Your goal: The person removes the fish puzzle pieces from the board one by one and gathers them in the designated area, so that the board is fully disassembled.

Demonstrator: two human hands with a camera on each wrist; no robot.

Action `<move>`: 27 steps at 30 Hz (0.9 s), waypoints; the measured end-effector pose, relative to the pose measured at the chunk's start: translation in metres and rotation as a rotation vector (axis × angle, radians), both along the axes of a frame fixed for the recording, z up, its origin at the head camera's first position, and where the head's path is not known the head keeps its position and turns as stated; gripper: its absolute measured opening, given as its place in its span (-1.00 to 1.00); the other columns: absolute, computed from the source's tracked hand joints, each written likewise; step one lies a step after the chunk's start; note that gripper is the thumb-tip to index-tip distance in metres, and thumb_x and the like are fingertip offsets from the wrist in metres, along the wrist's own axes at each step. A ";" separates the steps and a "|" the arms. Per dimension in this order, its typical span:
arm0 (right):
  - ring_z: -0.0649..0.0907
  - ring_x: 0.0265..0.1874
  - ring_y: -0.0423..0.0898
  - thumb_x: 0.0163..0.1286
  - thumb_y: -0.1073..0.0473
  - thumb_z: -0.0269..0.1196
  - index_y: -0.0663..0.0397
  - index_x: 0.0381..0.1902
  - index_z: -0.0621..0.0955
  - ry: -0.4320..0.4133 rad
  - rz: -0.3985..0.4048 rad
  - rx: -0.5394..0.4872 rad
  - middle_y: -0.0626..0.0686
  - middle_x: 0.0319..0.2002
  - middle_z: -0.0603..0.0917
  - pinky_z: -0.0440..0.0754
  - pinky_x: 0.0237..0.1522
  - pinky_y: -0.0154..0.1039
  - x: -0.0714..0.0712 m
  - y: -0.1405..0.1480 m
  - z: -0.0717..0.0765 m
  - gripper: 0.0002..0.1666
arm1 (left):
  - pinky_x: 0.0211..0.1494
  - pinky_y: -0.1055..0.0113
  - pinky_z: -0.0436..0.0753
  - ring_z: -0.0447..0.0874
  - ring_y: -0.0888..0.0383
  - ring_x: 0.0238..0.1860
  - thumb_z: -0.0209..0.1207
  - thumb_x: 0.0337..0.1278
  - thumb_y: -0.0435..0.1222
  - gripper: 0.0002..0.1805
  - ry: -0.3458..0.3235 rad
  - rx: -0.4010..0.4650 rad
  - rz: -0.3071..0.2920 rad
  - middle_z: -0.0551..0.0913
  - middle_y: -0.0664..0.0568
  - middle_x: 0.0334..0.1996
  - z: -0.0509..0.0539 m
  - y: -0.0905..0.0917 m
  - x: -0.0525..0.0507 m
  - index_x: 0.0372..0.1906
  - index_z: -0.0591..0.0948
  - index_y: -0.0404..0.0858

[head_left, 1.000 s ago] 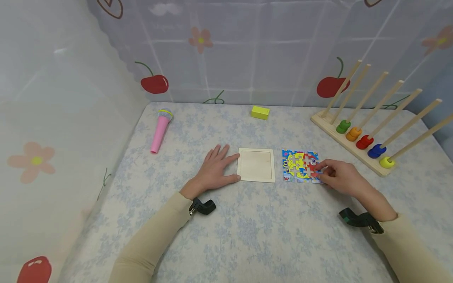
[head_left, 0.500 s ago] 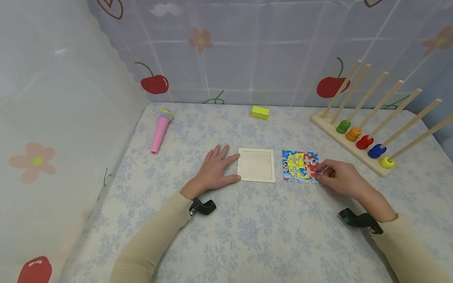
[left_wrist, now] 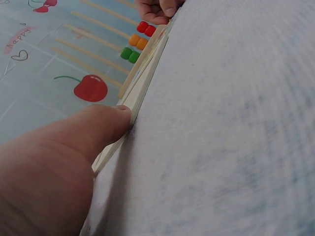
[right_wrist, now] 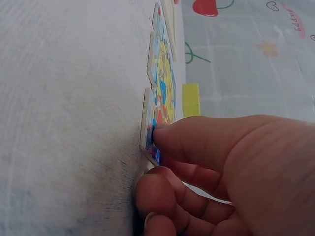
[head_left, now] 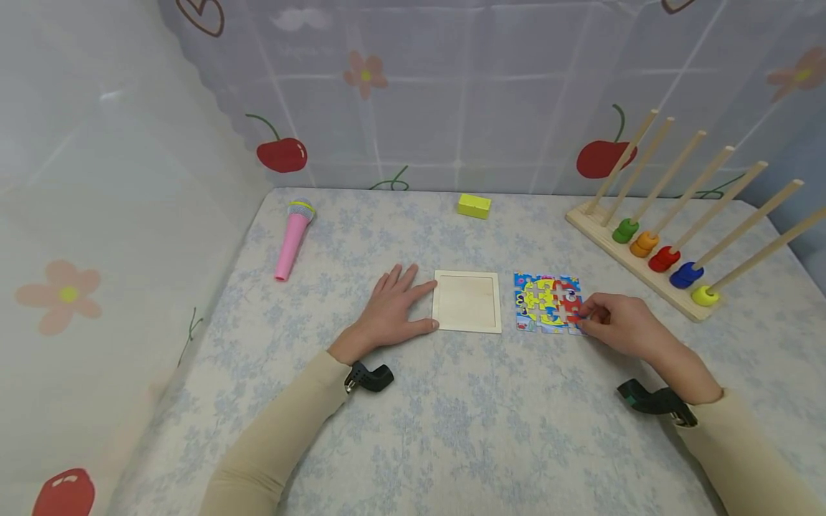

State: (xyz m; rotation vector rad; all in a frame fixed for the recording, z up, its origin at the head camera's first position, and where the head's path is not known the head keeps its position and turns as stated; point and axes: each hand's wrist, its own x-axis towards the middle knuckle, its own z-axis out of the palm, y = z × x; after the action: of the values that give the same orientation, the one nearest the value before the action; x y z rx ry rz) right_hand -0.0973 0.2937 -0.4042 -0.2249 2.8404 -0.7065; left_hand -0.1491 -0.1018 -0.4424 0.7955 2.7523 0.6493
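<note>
My left hand (head_left: 387, 308) lies on the table with its fingers spread. Its thumb and index fingertip touch the left edge of a shallow square wooden puzzle tray (head_left: 467, 302), whose inside is bare wood. To the tray's right lies a colourful jigsaw puzzle (head_left: 542, 301) with yellow and red shapes on blue, its pieces slightly apart. My right hand (head_left: 622, 322) pinches a puzzle piece (right_wrist: 146, 123) at the lower right corner. In the right wrist view the thumb rests on that piece's face, with the other fingers curled beside it. The index fingertip's contact is partly hidden.
A wooden bead rack (head_left: 639, 258) with tall pegs and coloured beads stands at the back right. At the back lies a yellow block (head_left: 474, 206). A pink toy microphone (head_left: 294, 240) lies at the left. Patterned curtains (head_left: 452, 93) hang behind the table.
Almost nothing has moved. The fingers of my right hand shift very slightly at the puzzle's right edge. My left hand stays in place against the tray.
</note>
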 end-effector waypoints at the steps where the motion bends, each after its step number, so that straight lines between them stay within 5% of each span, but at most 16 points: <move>1: 0.43 -0.47 -0.12 0.28 0.25 0.35 0.23 -0.22 0.66 -0.001 0.001 0.000 -0.02 -0.50 0.54 0.32 -0.48 -0.33 0.000 0.000 0.000 -0.83 | 0.65 -0.25 -0.13 -0.27 -0.28 0.67 0.22 0.27 0.16 -0.16 0.000 0.000 -0.001 -0.03 -0.23 0.65 0.000 0.000 0.000 0.58 0.30 -0.03; 27: 0.45 -0.47 -0.11 0.30 0.22 0.35 0.21 -0.22 0.65 -0.013 0.016 0.029 -0.03 -0.50 0.55 0.33 -0.47 -0.32 -0.003 -0.001 0.001 -0.83 | 0.64 -0.26 -0.11 -0.25 -0.29 0.67 0.21 0.27 0.18 -0.15 0.012 -0.004 -0.004 -0.02 -0.24 0.65 -0.001 -0.001 -0.003 0.58 0.30 -0.03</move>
State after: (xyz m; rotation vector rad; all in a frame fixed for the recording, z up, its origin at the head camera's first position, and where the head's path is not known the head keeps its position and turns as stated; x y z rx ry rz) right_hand -0.0999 0.2925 -0.4030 -0.2377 2.8316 -0.6605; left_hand -0.1520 -0.1028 -0.4436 0.8066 2.7612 0.6406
